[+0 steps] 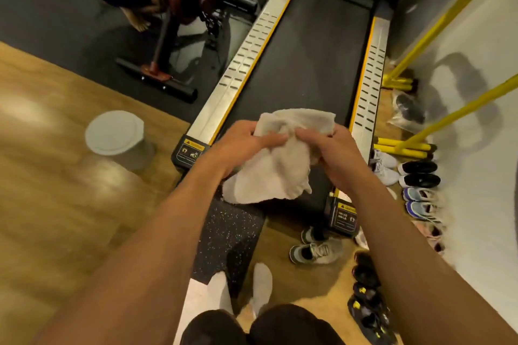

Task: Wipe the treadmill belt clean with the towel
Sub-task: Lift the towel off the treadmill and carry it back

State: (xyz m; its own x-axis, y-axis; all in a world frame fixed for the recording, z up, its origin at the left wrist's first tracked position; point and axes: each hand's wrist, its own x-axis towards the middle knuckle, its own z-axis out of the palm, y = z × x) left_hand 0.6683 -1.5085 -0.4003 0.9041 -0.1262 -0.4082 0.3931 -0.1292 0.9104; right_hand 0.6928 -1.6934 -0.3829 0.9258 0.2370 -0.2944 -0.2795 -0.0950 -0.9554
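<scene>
A beige towel (280, 165) hangs bunched in the air above the near end of the treadmill. My left hand (244, 143) grips its left side and my right hand (333, 151) grips its right side, thumbs nearly meeting at the top. The black treadmill belt (308, 50) runs away from me between two silver side rails (244, 64) with yellow edging. The towel hides the belt's near end and does not touch the belt.
A grey round bin (117, 137) stands on the wood floor at left. Several shoes (420, 176) line the wall at right, beside yellow bars (448, 14). Another person on an exercise machine (162, 64) is at the far left. My socked feet (260, 286) stand near a speckled mat (227, 238).
</scene>
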